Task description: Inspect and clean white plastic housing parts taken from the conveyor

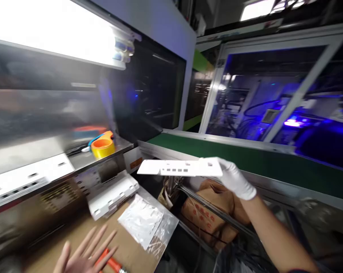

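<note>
My right hand (236, 179), in a white glove, grips one end of a long white plastic panel (177, 168) with a row of small square slots. The panel is held up in front of the green conveyor belt, apart from the bench. My left hand (84, 254) is bare, its fingers spread over the brown bench top (131, 246). Behind those fingers lies a tool with a red-orange handle (110, 261), its kind partly hidden. Just beyond are another white plastic part (113, 195) and a clear plastic bag (143, 220) with white pieces in or on it.
A metal shelf at left carries another white panel (29, 180) and a yellow-orange tape roll (103, 146). The green conveyor belt (245, 155) runs across behind. Brown sacks (208, 208) sit below a metal rail. A bright lamp (60, 30) hangs at upper left.
</note>
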### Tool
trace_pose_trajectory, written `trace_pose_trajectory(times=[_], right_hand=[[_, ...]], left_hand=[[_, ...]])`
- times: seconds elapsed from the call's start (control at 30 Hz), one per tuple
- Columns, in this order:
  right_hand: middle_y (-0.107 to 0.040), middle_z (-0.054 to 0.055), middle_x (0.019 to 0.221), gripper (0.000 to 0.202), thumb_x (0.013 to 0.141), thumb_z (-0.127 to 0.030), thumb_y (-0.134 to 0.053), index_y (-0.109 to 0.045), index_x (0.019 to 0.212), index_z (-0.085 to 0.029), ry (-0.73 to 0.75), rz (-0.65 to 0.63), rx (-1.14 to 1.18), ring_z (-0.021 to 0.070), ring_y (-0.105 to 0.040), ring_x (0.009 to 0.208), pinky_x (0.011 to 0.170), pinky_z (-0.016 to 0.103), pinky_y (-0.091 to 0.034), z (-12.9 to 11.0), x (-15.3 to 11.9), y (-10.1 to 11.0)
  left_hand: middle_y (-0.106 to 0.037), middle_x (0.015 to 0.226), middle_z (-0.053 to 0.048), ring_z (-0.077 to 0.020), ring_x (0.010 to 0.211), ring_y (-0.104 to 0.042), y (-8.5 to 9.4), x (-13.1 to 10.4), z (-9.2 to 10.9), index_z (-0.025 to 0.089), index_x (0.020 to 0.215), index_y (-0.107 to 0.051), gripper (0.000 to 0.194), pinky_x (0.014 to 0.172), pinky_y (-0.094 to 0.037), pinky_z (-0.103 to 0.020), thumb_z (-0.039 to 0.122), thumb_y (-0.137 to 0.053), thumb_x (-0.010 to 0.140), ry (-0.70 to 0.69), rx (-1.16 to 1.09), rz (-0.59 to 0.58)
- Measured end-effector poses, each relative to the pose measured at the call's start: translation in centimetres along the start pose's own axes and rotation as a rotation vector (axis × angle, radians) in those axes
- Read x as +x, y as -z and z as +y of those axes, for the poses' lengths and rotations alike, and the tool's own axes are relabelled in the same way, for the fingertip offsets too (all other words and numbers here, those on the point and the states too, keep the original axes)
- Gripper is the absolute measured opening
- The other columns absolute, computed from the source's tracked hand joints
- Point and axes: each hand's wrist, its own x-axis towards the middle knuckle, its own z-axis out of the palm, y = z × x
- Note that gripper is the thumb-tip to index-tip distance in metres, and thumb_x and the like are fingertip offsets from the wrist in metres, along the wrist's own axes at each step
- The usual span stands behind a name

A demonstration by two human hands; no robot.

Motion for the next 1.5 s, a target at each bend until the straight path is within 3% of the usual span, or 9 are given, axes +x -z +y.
trace_pose_trajectory(times=[0.1, 0.23, 0.37, 0.57, 0.87, 1.03, 1.27, 1.4, 1.5], right_hand=[[-0.079, 0.006, 0.11, 0.031, 0.08, -0.043, -0.082, -0.081, 0.105, -0.025, -0.061, -0.388, 0.306, 0.0273, -0.075, 0.102, 0.093, 0.041, -0.062, 2.1, -1.6, -8.9], [-0.078, 0.005, 0.113, 0.027, 0.082, -0.035, -0.082, -0.081, 0.108, -0.027, -0.105, -0.65, 0.436, 0.0268, -0.076, 0.103, 0.095, 0.041, -0.061, 3.6, -3.4, -17.8], [-0.078, 0.005, 0.116, 0.025, 0.083, -0.028, -0.081, -0.081, 0.108, -0.028, -0.107, -0.695, 0.452, 0.0282, -0.074, 0.108, 0.1, 0.043, -0.059, 4.2, -4.8, -23.8], [-0.078, 0.001, 0.115, 0.029, 0.08, -0.02, -0.082, -0.081, 0.104, -0.035, -0.084, -0.616, 0.439, 0.0253, -0.074, 0.107, 0.103, 0.042, -0.057, 4.4, -7.2, -29.9], [-0.078, 0.002, 0.115, 0.026, 0.079, -0.02, -0.079, -0.081, 0.103, -0.032, -0.153, -0.686, 0.497, 0.0261, -0.071, 0.116, 0.106, 0.04, -0.056, 4.4, -8.5, -34.6], [-0.077, 0.0, 0.118, 0.032, 0.076, -0.019, -0.083, -0.081, 0.105, -0.033, -0.144, -0.71, 0.529, 0.0241, -0.072, 0.113, 0.104, 0.036, -0.057, 5.3, -8.8, -35.7], [-0.075, 0.003, 0.123, 0.027, 0.082, -0.028, -0.08, -0.079, 0.109, -0.031, -0.103, -0.725, 0.501, 0.0276, -0.071, 0.114, 0.108, 0.045, -0.054, 6.4, -9.3, -36.5], [-0.067, 0.002, 0.138, 0.036, 0.088, -0.033, -0.074, -0.073, 0.124, -0.033, -0.045, -0.683, 0.356, 0.0272, -0.06, 0.132, 0.122, 0.048, -0.04, 6.4, -8.8, -36.9], [-0.066, 0.002, 0.14, 0.038, 0.095, -0.045, -0.065, -0.07, 0.13, -0.031, -0.172, -0.62, 0.199, 0.0266, -0.057, 0.136, 0.124, 0.05, -0.036, 5.8, -8.4, -36.8]], left_hand=[[-0.051, 0.152, -0.018, -0.0436, 0.143, -0.043, -2.7, -1.2, -0.1, 0.017, 0.139, -0.061, 0.066, 0.114, -0.039, -0.069, 0.066, -0.041, 0.099, -0.048, -0.095, 0.04], [-0.066, 0.129, -0.03, -0.045, 0.122, -0.064, -4.9, -3.8, 1.0, 0.002, 0.129, -0.063, 0.06, 0.099, -0.054, -0.066, 0.05, -0.039, 0.104, -0.21, -0.222, 0.213], [-0.076, 0.11, -0.024, -0.038, 0.102, -0.074, -5.2, -9.2, 2.2, 0.005, 0.116, -0.068, 0.045, 0.079, -0.066, -0.051, 0.036, -0.038, 0.104, -0.393, -0.337, 0.489], [-0.077, 0.109, -0.021, -0.035, 0.097, -0.076, -6.5, -15.0, 2.3, 0.007, 0.119, -0.066, 0.046, 0.08, -0.066, -0.049, 0.042, -0.042, 0.103, -0.588, -0.303, 0.617], [-0.079, 0.086, -0.012, -0.0268, 0.076, -0.078, -9.2, -16.4, 2.3, 0.013, 0.1, -0.071, 0.046, 0.066, -0.066, -0.038, 0.042, -0.035, 0.105, -0.759, -0.403, 0.962], [-0.079, 0.086, -0.013, -0.0262, 0.083, -0.077, -9.2, -16.6, 2.0, 0.011, 0.106, -0.072, 0.048, 0.071, -0.066, -0.036, 0.044, -0.036, 0.105, -0.784, -0.42, 0.916], [-0.079, 0.087, -0.012, -0.025, 0.075, -0.076, -8.7, -17.4, 1.5, 0.008, 0.102, -0.072, 0.037, 0.061, -0.064, -0.032, 0.035, -0.047, 0.096, -0.792, -0.413, 0.909], [-0.079, 0.094, -0.014, -0.0327, 0.096, -0.075, -8.1, -17.4, 1.0, 0.008, 0.105, -0.072, 0.038, 0.082, -0.063, -0.044, 0.028, -0.055, 0.078, -0.84, -0.33, 0.904], [-0.079, 0.096, -0.013, -0.0372, 0.105, -0.072, -7.5, -17.4, 0.4, 0.011, 0.108, -0.071, 0.05, 0.092, -0.059, -0.051, 0.023, -0.057, 0.061, -0.967, -0.18, 0.923]])
